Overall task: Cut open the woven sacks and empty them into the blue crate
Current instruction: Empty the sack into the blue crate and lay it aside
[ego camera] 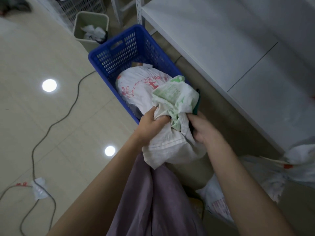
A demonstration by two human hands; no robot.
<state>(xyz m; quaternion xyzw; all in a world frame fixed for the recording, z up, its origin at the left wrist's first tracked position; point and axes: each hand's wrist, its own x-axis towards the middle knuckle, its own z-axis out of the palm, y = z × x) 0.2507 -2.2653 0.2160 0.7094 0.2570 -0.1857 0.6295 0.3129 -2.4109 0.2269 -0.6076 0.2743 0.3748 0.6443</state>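
Note:
A white woven sack with green print (172, 120) is bunched up over the near end of the blue crate (119, 48). My left hand (153, 123) grips its crumpled cloth on the left side. My right hand (204, 128) grips the sack's right side together with a dark green item (196, 106) that sticks up beside the sack. Inside the crate lies a white bundle with red print (136, 86). What the dark green item is cannot be made out.
A white shelf unit (230, 48) runs along the right of the crate. A beige bin (91, 28) with white scraps stands behind the crate. A grey cable (56, 123) snakes over the tiled floor at left. More white sacks (272, 172) lie at lower right.

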